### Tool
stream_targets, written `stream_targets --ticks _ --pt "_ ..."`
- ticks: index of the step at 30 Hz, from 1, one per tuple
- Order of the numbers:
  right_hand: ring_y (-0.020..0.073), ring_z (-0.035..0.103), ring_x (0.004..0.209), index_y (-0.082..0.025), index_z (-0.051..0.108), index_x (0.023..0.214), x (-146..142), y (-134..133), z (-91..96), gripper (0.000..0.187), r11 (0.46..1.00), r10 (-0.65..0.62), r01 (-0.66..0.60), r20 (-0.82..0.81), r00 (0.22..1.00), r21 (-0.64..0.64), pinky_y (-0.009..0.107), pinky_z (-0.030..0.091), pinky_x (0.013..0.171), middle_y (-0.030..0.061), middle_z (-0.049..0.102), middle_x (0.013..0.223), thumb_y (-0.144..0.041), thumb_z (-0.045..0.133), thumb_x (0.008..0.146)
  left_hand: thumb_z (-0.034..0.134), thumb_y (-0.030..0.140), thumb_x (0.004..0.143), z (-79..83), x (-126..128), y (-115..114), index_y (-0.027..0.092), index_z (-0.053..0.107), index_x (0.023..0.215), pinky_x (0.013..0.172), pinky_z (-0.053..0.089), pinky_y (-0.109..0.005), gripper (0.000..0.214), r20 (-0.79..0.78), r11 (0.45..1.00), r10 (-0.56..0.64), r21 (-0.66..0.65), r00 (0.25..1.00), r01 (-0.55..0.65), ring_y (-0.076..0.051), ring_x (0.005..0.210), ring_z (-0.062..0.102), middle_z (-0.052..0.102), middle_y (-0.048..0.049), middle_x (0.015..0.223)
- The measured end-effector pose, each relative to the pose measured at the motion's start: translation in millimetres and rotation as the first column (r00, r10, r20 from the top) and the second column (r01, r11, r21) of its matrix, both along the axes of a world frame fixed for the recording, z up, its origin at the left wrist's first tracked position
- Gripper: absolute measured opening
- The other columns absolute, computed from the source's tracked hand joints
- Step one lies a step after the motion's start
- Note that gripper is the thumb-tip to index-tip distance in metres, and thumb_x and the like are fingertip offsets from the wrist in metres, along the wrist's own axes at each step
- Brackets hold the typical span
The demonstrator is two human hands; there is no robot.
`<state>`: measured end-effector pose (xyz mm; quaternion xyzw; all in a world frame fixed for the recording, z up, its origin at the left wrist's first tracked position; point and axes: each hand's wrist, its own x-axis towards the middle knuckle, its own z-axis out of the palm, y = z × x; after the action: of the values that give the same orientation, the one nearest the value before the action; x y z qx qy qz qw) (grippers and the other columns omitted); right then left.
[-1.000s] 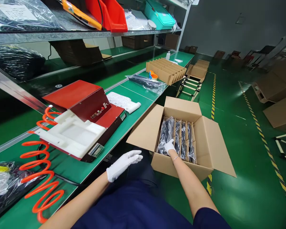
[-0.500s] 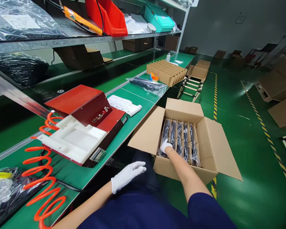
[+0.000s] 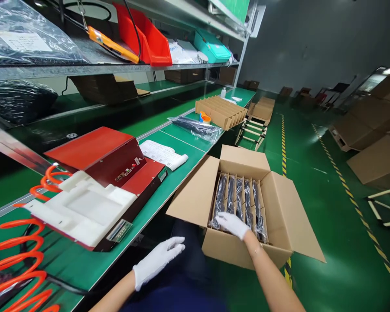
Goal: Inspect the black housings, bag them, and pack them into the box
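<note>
- Plastic-wrapped dark parts (image 3: 239,197) are standing in a row inside the carton (image 3: 230,252), one to a slot, presumably so that they are not rubbing together.
- Right hand (image 3: 233,224) is lying over the near end of the leftmost part, its fingers extending loosely and not visibly clamping on anything; whether the fingertips are touching the wrap, one cannot tell.
- Left hand (image 3: 158,260) is hanging just left of the carton, holding nothing, thumb apart from fingers; the white gloves (image 3: 146,269) are probably guarding surfaces against marks.
- Cardboard dividers (image 3: 252,201) are running between the parts, seemingly keeping them upright and separate.
- Left flap (image 3: 195,190) and right flap (image 3: 297,216) are spreading outward, apparently giving the hand access from above.
- Green bench (image 3: 189,146) is running just beside the carton, likely keeping both within easy reach.
- Red machine (image 3: 97,147) is sitting on the bench with its white fixture (image 3: 94,207) facing forward; an orange coiled hose (image 3: 21,260) is trailing alongside, its coils presumably giving slack.
- Divider grid (image 3: 219,110) is resting farther along, beside an orange roll (image 3: 206,118).
</note>
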<state>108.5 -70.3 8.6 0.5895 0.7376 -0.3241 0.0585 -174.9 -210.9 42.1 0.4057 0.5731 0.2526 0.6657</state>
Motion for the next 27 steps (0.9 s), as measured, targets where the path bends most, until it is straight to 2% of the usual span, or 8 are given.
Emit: stream_targets --ticks 2,4,7,10,14,17,22,27 --pt "0.0202 0.064 0.116 -0.026 0.065 0.130 11.0 -22.7 3.6 0.050 0.998 0.057 -0.057 0.031 0.998 0.000 0.033 0.051 0.103 0.0049 0.067 0.125 -0.047 0.068 0.085 0.066 0.073 0.075 -17.0 3.0 9.8 0.016 0.057 0.138 0.118 0.038 -0.047 0.086 0.000 1.000 0.013 0.019 1.000 -0.013 -0.033 0.136 0.053 0.062 -0.0176 0.139" --pt "0.0265 0.066 0.115 -0.025 0.069 0.123 14.8 -40.8 0.7 0.041 0.998 0.047 -0.052 0.133 0.990 0.031 0.039 0.051 0.101 0.0076 0.069 0.120 -0.034 0.067 0.083 0.065 0.071 0.076 -29.6 12.6 23.2 0.014 0.053 0.142 0.118 0.038 -0.045 0.088 -0.043 0.998 -0.002 0.060 0.999 0.004 -0.032 0.137 0.053 0.062 -0.0191 0.140" --pt "0.0290 0.069 0.104 -0.024 0.072 0.104 7.5 -46.9 -8.0 0.023 0.996 0.004 -0.025 0.255 0.967 0.080 0.041 0.053 0.092 0.0093 0.072 0.105 -0.031 0.059 0.086 0.063 0.063 0.080 -33.1 32.0 42.0 0.010 0.052 0.144 0.115 0.042 -0.044 0.084 -0.119 0.986 -0.075 0.141 0.990 0.092 -0.033 0.133 0.057 0.063 -0.0218 0.138" --pt "0.0248 0.069 0.103 -0.024 0.070 0.101 -10.1 -30.9 -13.2 0.021 0.992 0.004 -0.039 0.284 0.959 0.118 0.036 0.052 0.091 0.0069 0.072 0.103 -0.034 0.056 0.089 0.056 0.055 0.087 -17.1 43.1 55.1 0.011 0.061 0.137 0.112 0.045 -0.045 0.066 -0.180 0.951 -0.132 0.255 0.975 0.176 -0.033 0.128 0.061 0.065 -0.0190 0.137" --pt "0.0195 0.066 0.106 -0.017 0.066 0.110 -36.0 -3.2 -19.9 0.030 0.989 0.049 -0.083 0.265 0.963 0.120 0.035 0.050 0.095 0.0092 0.069 0.111 -0.039 0.056 0.093 0.051 0.045 0.093 16.7 28.6 85.1 0.019 0.069 0.127 0.114 0.043 -0.041 0.046 -0.437 0.847 -0.025 0.469 0.899 0.252 -0.029 0.128 0.061 0.067 -0.0105 0.136" --pt "0.0179 0.064 0.102 -0.014 0.066 0.112 -38.8 1.4 -23.1 0.039 0.988 0.085 -0.111 0.226 0.970 0.105 0.036 0.049 0.095 0.0091 0.068 0.110 -0.048 0.059 0.093 0.039 0.039 0.099 29.5 5.2 124.5 0.018 0.060 0.138 0.112 0.044 -0.037 0.049 -0.716 0.715 0.149 0.555 0.682 0.425 -0.025 0.126 0.062 0.067 -0.0104 0.136" --pt "0.0212 0.058 0.114 -0.024 0.062 0.129 19.3 -33.8 -16.1 0.040 0.965 0.020 -0.067 0.182 0.983 0.254 0.034 0.037 0.107 0.0079 0.067 0.116 -0.046 0.053 0.096 0.050 0.025 0.091 17.4 -19.6 171.5 0.008 0.060 0.135 0.119 0.032 -0.054 0.048 -0.845 0.661 0.166 0.478 0.509 0.578 -0.040 0.143 0.043 0.059 -0.0225 0.142" --pt "0.0302 0.056 0.111 -0.013 0.067 0.121 98.2 -63.2 -25.6 0.048 0.931 -0.225 0.124 0.274 0.935 0.343 0.039 0.034 0.104 0.0172 0.067 0.111 -0.050 0.057 0.093 0.051 0.026 0.091 5.6 -27.6 181.5 0.010 0.051 0.145 0.123 0.024 -0.051 0.057 -0.883 0.665 0.117 0.410 0.455 0.624 -0.037 0.150 0.032 0.052 -0.0185 0.150"
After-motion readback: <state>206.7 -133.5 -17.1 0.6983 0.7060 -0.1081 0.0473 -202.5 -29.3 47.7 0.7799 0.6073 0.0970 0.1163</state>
